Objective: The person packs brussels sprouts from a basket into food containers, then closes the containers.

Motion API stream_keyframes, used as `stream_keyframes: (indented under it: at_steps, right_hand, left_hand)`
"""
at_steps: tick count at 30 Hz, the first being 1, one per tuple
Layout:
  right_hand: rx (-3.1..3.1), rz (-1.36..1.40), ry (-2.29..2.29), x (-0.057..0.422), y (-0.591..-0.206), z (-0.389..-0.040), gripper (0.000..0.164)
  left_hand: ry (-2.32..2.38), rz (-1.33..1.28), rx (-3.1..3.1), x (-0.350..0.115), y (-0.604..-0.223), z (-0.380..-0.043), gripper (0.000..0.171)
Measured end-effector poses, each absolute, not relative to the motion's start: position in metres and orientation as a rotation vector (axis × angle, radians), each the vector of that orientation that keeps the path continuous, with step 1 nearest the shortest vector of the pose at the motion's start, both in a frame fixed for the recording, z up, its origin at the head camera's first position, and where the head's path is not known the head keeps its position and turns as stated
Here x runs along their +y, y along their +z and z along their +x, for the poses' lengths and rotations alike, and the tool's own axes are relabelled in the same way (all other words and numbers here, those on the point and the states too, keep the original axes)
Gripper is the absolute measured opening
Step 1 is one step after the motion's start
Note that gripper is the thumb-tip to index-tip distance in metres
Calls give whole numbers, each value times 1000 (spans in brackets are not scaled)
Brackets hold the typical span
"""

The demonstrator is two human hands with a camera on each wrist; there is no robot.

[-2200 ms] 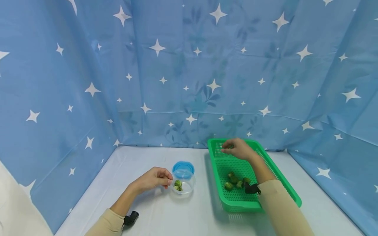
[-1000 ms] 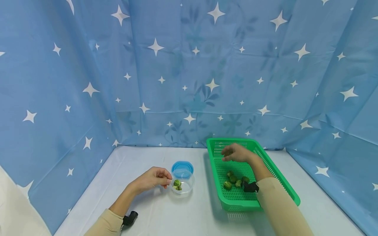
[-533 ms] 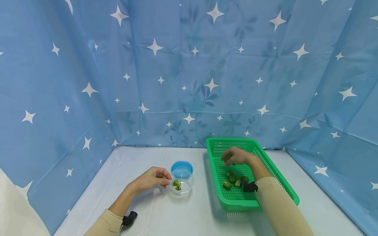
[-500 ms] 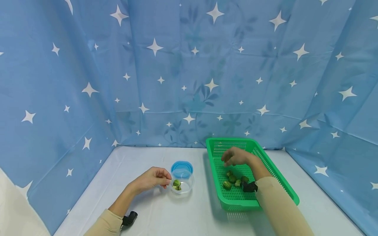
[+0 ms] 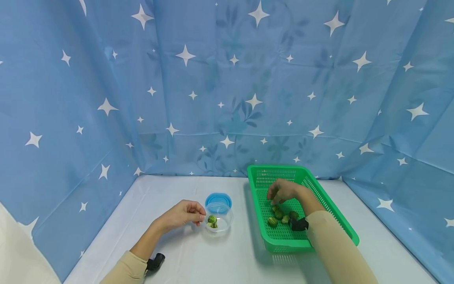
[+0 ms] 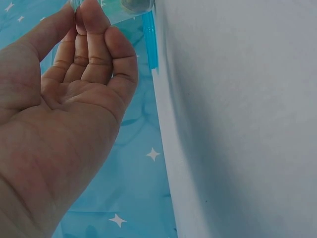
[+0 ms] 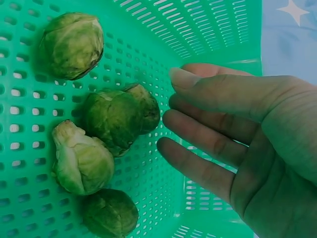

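My left hand pinches the rim of a small clear plastic container between thumb and fingers. Inside the container are Brussels sprouts, against its left side. In the left wrist view only a corner of the container shows at the top. My right hand reaches down into a green basket, fingers spread and slightly bent, holding nothing. Several more Brussels sprouts lie on the basket's floor; in the right wrist view the fingertips are right beside the farthest one.
A blue lid lies on the white table just behind the container. The basket's perforated walls rise around the right hand. A blue star-patterned curtain closes off the back and sides.
The right hand has lowered from above the basket's far end and come nearer, its fingertips now at the sprouts. The left hand and the container stay in place.
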State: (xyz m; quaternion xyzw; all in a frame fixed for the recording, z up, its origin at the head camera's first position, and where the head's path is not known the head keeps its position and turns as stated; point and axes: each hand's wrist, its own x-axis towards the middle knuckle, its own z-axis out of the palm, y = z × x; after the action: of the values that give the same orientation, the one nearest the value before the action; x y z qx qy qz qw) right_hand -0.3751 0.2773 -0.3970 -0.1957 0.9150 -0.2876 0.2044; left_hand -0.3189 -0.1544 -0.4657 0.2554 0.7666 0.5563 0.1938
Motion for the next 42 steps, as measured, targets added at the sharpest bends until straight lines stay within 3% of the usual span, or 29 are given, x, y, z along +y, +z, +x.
stream_keyframes:
  at_steps: [18,42]
  right_hand:
    - [2594,-453,-661,273,-403,-373,10]
    - [2622,-465,-579,271,-402,-373,12]
  left_hand:
    - [1562,715,2150,-154,-465,-318,31]
    - [1571,711,2139,-154,-465,-319,32]
